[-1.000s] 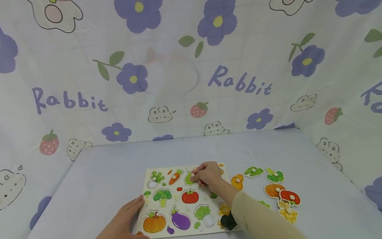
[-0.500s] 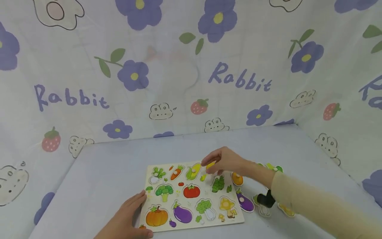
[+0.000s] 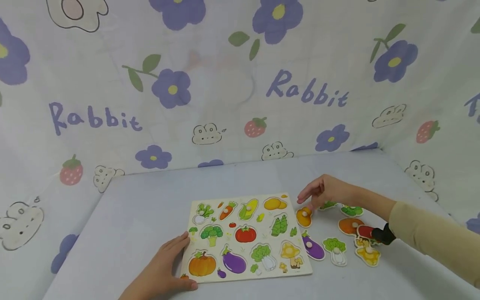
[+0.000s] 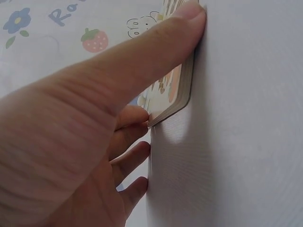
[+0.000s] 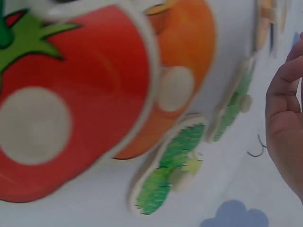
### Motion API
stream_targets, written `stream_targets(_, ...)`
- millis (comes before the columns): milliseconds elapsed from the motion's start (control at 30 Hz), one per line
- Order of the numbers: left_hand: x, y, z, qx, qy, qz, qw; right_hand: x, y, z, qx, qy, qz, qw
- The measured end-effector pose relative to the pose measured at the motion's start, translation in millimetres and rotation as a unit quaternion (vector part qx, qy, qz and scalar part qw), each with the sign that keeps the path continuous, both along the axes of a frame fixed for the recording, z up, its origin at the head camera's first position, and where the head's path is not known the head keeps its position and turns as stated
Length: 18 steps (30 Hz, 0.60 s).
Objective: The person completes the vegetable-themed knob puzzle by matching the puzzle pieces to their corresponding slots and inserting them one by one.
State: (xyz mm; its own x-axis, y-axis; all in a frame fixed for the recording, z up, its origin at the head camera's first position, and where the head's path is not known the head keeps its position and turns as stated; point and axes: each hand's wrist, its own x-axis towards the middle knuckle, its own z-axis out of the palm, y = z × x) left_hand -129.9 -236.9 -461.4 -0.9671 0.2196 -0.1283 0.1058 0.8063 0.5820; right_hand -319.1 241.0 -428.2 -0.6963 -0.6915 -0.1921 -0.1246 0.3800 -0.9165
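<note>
Having just swung away from the puzzle board (image 3: 263,235) at lower centre, my right hand (image 3: 332,192) is hanging at right beside the yellow-orange piece (image 3: 304,217), fingers loosely bent, apparently gripping nothing; whether they are touching it, I cannot tell. My left hand (image 3: 163,266), lower left, is bracing the board's corner. The corn piece (image 3: 249,209) is now lying seated near mid-frame, while the tomato recess (image 3: 245,235) and most others are lacking pieces.

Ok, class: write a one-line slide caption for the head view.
Left hand at the edge of a vegetable puzzle board, right hand by loose knobbed pieces beside it.
</note>
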Motion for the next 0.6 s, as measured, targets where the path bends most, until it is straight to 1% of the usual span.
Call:
stream_targets(100,1.7,-1.1,0.7,0.008,-0.018,0.000,0.9998,1.0,0.2,-9.5,0.000,-0.014,-0.006,1.000)
stream_targets(233,2.8,-2.9,0.8,0.012,-0.019,0.000,0.9997,2.4,-3.0,-15.7,0.002,-0.014,-0.003,1.000)
stream_targets(433,2.0,-2.6,1.1,0.022,-0.018,-0.003,0.9996,2.0,-2.7,-19.4,0.012,-0.024,-0.010,1.000)
stream_targets(600,2.6,1.5,3.7,0.027,-0.028,0.001,0.9993,1.8,-0.8,-22.7,0.020,-0.028,-0.022,0.999)
